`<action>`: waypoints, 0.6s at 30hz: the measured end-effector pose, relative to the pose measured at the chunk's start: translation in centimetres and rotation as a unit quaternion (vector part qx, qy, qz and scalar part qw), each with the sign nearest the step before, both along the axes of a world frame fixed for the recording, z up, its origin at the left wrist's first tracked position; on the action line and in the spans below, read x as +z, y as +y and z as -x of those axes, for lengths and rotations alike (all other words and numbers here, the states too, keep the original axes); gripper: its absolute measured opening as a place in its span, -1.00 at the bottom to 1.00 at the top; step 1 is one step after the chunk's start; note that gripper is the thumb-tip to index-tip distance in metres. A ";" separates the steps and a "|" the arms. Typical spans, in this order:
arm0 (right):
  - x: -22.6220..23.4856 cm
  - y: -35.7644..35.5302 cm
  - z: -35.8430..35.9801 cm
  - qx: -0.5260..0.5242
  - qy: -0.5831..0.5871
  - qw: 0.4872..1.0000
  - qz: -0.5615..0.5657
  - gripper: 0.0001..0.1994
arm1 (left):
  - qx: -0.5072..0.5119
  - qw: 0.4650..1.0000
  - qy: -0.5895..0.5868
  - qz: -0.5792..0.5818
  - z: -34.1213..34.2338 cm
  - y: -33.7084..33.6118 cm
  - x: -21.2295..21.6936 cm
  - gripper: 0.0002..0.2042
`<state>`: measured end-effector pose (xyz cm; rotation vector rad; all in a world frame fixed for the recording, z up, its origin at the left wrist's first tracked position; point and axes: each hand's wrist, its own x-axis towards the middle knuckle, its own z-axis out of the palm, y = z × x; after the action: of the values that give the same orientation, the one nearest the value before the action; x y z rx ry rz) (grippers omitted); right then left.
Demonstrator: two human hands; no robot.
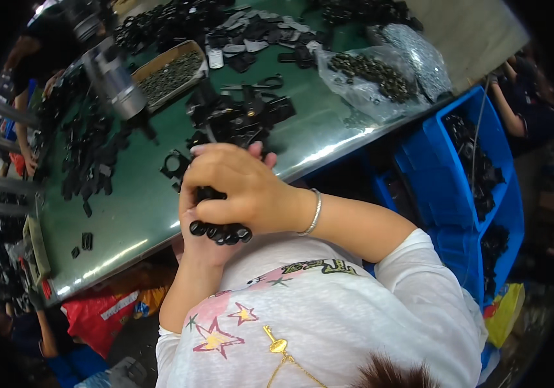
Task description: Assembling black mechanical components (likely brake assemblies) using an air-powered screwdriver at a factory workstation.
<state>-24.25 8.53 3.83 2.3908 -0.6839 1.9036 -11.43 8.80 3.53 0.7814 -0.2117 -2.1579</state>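
My right hand (244,184), with a silver bracelet at its wrist, is curled over my left hand (204,249) just off the table's near edge. Between them is a bunch of small black round-ended parts (225,234), gripped in the curled fingers. Most of my left hand's fingers are hidden under the right; fingertips show beyond it. Just past my hands lies a heap of black moulded parts (244,116). A black ring-shaped part (173,165) sits to their left.
A powered screwdriver (121,87) hangs over the green table (141,207). Near it are a tray of small fasteners (167,74), scissors (267,83) and a clear bag of metal pieces (374,77). Blue bins (432,194) holding black parts stand at the right. Other people work around.
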 end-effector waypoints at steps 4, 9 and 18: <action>-0.3 0.7 1.5 0.094 0.109 0.985 -0.091 -0.78 | -0.040 0.997 0.059 0.013 1.4 -0.1 -1.0 -0.50; -0.4 3.2 3.1 0.106 0.123 0.966 -0.202 -0.72 | -0.069 0.985 0.152 0.036 1.9 0.2 -1.9 -0.39; 3.3 4.6 11.0 0.257 0.160 0.865 -0.400 -0.48 | -0.083 0.931 0.343 -0.091 -0.2 -3.8 -3.2 -0.29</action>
<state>-35.26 13.11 7.17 3.6127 -1.0410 1.4073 -11.25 5.03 0.36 0.0670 0.2998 -2.4961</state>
